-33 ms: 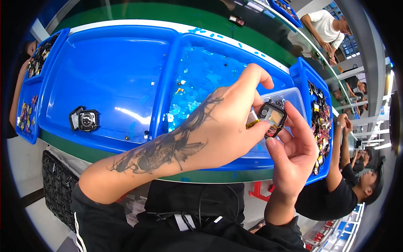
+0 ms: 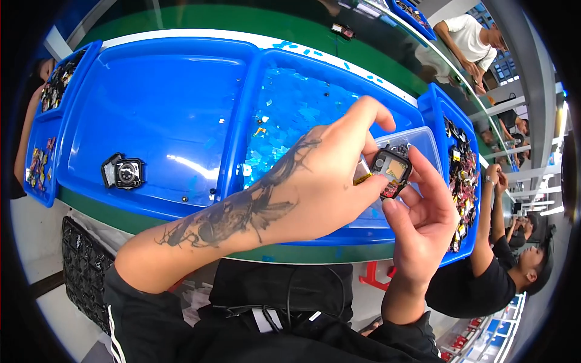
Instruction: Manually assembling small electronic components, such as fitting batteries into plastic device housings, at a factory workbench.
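Observation:
Both hands meet over the right side of the trays, around a black smartwatch case [image 2: 391,170] whose opened inside shows small metal and circuit parts. My left hand [image 2: 342,175], at the end of a tattooed forearm, presses its thumb on the case's left edge; its index finger arches above. A small white and yellow piece [image 2: 361,172] shows beside that thumb, partly hidden. My right hand [image 2: 426,224] grips the case from the right, with fingers behind and along its edge. Another opened smartwatch [image 2: 124,172] lies at the lower left of the left blue tray [image 2: 151,103].
The middle blue tray [image 2: 296,91] holds many blue film scraps. Behind my hands is a clear plastic box [image 2: 426,138]. Trays of mixed small parts stand at the far right [image 2: 463,181] and far left [image 2: 39,166]. Beyond runs a green surface [image 2: 212,18]; people sit at the right.

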`<state>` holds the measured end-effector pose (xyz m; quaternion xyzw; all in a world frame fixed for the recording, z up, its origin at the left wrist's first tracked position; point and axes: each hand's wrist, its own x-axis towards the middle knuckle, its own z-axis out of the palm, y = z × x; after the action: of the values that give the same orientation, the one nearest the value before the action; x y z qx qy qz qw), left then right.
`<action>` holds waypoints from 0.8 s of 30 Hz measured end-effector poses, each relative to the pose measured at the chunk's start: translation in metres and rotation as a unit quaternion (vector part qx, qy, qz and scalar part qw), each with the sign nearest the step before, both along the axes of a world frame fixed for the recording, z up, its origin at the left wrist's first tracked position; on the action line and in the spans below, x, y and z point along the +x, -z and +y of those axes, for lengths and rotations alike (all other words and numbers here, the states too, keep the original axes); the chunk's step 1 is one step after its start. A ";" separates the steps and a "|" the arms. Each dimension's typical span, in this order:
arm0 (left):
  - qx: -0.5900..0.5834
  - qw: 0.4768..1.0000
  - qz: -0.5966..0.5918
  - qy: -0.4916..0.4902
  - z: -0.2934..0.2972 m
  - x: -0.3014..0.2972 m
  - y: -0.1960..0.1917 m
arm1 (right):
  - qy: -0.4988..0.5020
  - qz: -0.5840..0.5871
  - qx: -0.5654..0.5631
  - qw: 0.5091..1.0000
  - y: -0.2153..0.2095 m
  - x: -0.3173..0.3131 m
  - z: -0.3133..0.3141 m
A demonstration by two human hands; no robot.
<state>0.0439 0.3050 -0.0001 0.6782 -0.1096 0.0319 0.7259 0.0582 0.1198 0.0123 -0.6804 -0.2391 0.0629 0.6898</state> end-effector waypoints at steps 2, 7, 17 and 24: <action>0.006 0.999 0.039 0.025 0.004 0.003 -0.004 | -0.011 -0.003 -0.012 1.000 -0.002 0.000 0.002; -0.014 0.993 0.114 0.007 0.012 0.008 -0.017 | 0.132 -0.147 -0.084 0.977 -0.018 -0.015 -0.002; 0.208 0.910 0.255 -0.251 0.099 0.150 -0.011 | -0.098 -0.377 0.023 0.921 -0.115 -0.037 -0.072; 0.383 0.858 0.232 -0.252 0.121 0.225 0.008 | -0.191 -0.370 0.026 0.909 -0.115 -0.020 -0.145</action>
<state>0.2688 0.4256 -0.0080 0.8947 0.2332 0.0112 0.3808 0.0384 -0.0249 0.1276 -0.5778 -0.6044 -0.0690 0.5441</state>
